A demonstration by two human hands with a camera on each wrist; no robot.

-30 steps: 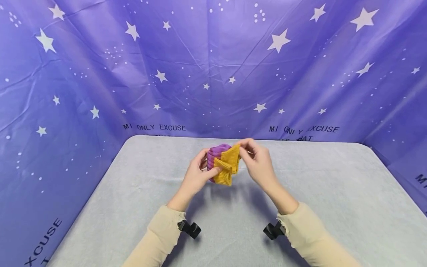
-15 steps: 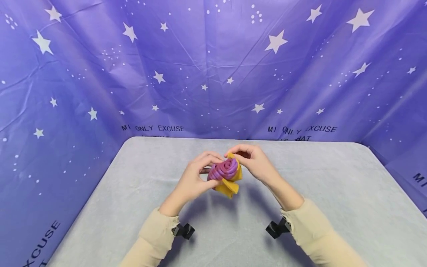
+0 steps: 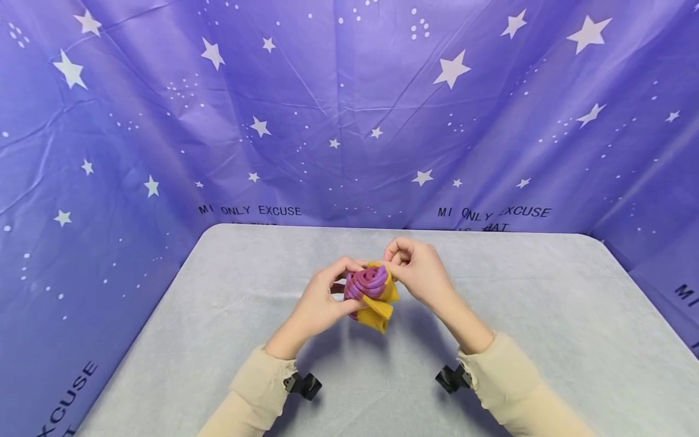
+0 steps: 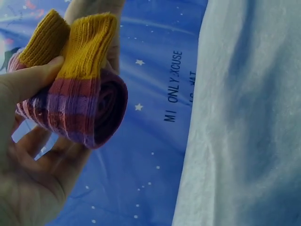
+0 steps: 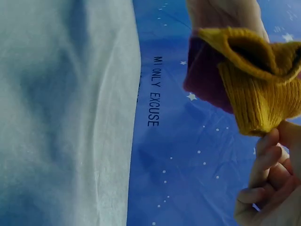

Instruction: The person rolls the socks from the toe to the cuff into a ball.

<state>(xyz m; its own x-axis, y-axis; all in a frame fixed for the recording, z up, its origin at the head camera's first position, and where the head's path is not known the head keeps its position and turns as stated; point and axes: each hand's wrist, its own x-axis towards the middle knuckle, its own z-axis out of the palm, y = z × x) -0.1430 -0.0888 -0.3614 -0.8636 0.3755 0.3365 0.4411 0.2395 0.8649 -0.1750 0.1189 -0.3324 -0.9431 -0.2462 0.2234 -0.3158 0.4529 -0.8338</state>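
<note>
A pair of socks (image 3: 367, 283), striped purple and maroon with mustard ribbed cuffs, is rolled into a bundle above the table. My left hand (image 3: 322, 300) grips the roll from the left, its thumb across the near side and fingers behind. On the far right side my right hand (image 3: 417, 270) pinches the edge of one cuff between thumb and forefinger. In the left wrist view the spiral end of the rolled socks (image 4: 110, 106) faces right, with the cuffs standing up. The cuff opening (image 5: 249, 52) shows in the right wrist view.
A table (image 3: 240, 273) with a pale grey cloth lies under the hands. Behind and beside it hangs a purple curtain (image 3: 338, 91) with white stars and lettering. Small black devices (image 3: 303, 385) sit at both wrists, below beige sleeves.
The sock roll has turned so its spiral end faces the head camera, and it has come slightly nearer. My right hand has shifted along with the cuff it pinches.
</note>
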